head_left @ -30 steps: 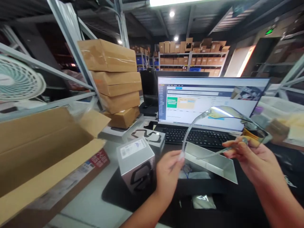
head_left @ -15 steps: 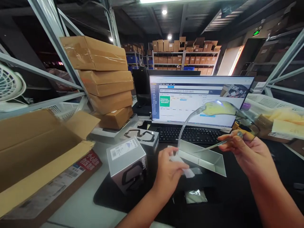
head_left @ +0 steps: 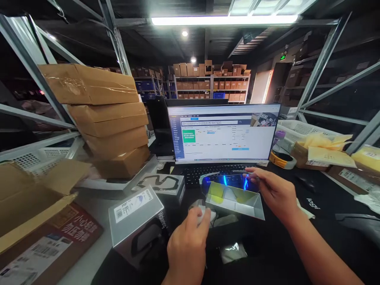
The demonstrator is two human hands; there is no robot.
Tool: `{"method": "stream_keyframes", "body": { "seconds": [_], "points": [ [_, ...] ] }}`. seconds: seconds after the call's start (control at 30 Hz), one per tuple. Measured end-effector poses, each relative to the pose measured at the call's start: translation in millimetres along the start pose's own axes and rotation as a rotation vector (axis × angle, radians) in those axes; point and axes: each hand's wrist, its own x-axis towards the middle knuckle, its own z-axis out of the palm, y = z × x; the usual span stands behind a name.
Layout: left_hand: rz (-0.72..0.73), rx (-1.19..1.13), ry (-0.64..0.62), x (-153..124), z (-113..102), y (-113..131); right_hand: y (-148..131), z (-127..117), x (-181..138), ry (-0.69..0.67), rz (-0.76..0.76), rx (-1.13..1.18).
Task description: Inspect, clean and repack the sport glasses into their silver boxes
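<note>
A warehouse packing station, shown by shelves of cardboard boxes, a computer monitor, stacked cartons and shipping labels.

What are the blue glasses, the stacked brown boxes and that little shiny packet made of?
The blue glasses look like glossy plastic, with bright streaks of light; real glass is possible. The stacked brown boxes look like matte cardboard: plain brown, with folded edges. The little packet is probably thin, glossy plastic film: it glints.

Keyboard before monitor, glasses in right hand near tray, stacked cartons left; tape roll right, shelves behind
</note>
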Motion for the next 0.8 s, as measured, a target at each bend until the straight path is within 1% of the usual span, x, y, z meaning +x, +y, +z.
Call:
{"method": "stream_keyframes", "body": {
  "seconds": [0.07, 0.13, 0.27, 0.33, 0.4, 0.43, 0.5, 0.57, 0.63, 0.7, 0.8],
  "points": [
    [0.026, -0.089, -0.04, 0.6, 0.4, -0.2, -0.3, 0.3, 0.7, 0.004, 0.004, 0.006],
    [0.012, -0.275, -0.089, 3.9, 1.2, 0.0, -0.6, 0.2, 1.1, 0.006, 0.026, 0.008],
    [-0.11, -0.773, -0.232, 14.7, 3.6, 0.3, -2.4, 0.6, 1.8, 0.022, 0.073, 0.013],
    [-0.201, -0.942, -0.251, 18.9, 5.8, -0.9, -3.9, 1.3, 2.0, 0.024, 0.119, 0.042],
    [-0.262, -1.038, -0.221, 20.5, 8.7, -2.6, -4.9, 1.9, 2.1, 0.022, 0.226, 0.118],
    [-0.265, -1.069, -0.201, 20.4, 10.3, -3.3, -4.8, 2.1, 2.3, 0.023, 0.311, 0.188],
    [-0.213, -1.096, -0.144, 18.5, 13.7, -3.6, -3.0, 2.0, 3.2, 0.033, 0.522, 0.396],
    [-0.125, -1.081, -0.049, 15.1, 17.8, -1.7, 1.1, 0.8, 4.6, 0.047, 0.711, 0.649],
    [-0.085, -1.062, 0.045, 11.5, 22.4, 2.6, 6.3, -1.6, 6.1, 0.055, 0.829, 0.846],
    [-0.152, -1.106, 0.113, 9.2, 26.7, 8.2, 10.5, -5.2, 7.2, 0.057, 0.892, 0.953],
    [-0.404, -1.333, 0.182, 10.7, 30.2, 15.3, 13.0, -11.0, 7.9, 0.057, 0.935, 1.005]
  ]
}}
